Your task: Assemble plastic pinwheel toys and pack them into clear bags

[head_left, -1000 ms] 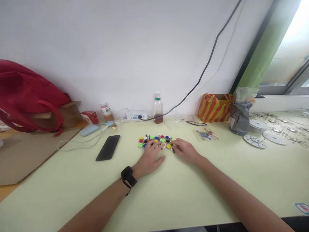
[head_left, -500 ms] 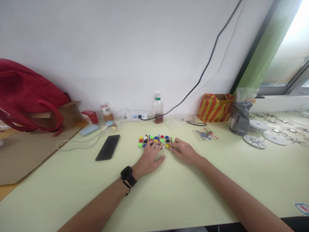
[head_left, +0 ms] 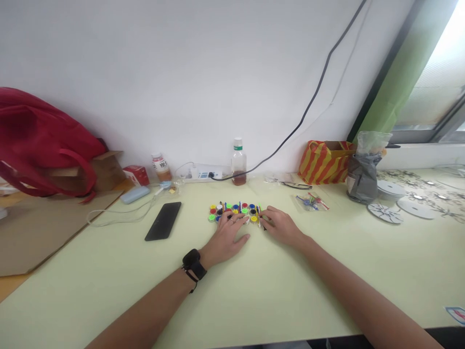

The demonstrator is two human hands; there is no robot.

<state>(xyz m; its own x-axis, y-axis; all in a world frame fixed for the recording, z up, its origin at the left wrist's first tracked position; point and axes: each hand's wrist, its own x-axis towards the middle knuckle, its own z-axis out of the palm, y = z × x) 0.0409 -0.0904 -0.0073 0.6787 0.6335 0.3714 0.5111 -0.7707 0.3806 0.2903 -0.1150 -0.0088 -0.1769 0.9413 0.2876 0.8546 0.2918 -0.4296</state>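
A cluster of small coloured round pieces and thin sticks lies on the pale green table. My left hand, with a black watch on the wrist and a ring on one finger, rests flat on the table, fingers spread over the near edge of the cluster. My right hand sits at the cluster's right side, its fingers pinched on a thin dark stick there. A clear bag of more coloured sticks lies to the right of my right hand.
A black phone lies left of the cluster. Along the wall stand a bottle, a power strip, a small jar and a striped bag. A red bag sits far left; white discs lie right.
My right hand's fingers reached into the right side of the cluster, then drew back a little to the right. My left hand has stayed in place.
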